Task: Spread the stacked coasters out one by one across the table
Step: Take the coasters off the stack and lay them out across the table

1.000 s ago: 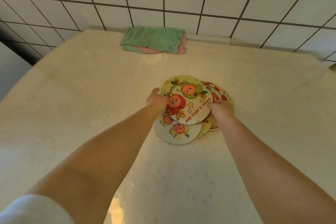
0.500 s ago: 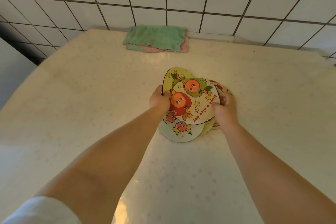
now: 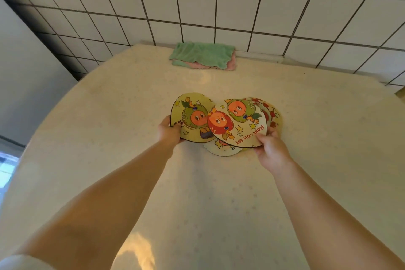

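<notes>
Several round cartoon coasters overlap in the middle of the cream table (image 3: 109, 138). My left hand (image 3: 169, 131) grips the near edge of a yellow coaster (image 3: 190, 114) with a green fruit figure, drawn out to the left of the pile. My right hand (image 3: 270, 144) pinches the near right edge of the white "Have a nice day" coaster (image 3: 238, 125), which lies on top. Under it peek a pale coaster (image 3: 221, 150) at the front and a red-patterned coaster (image 3: 272, 114) at the right.
A folded green cloth over a pink one (image 3: 203, 56) lies at the table's far edge against the white tiled wall (image 3: 241, 6). A grey surface (image 3: 26, 76) stands to the left beyond the table's curved edge.
The yellow coaster has slid out leftward from under the top coaster with my left hand. My right hand shifted to the top coaster's near right edge. The camera tilted and moved closer.
</notes>
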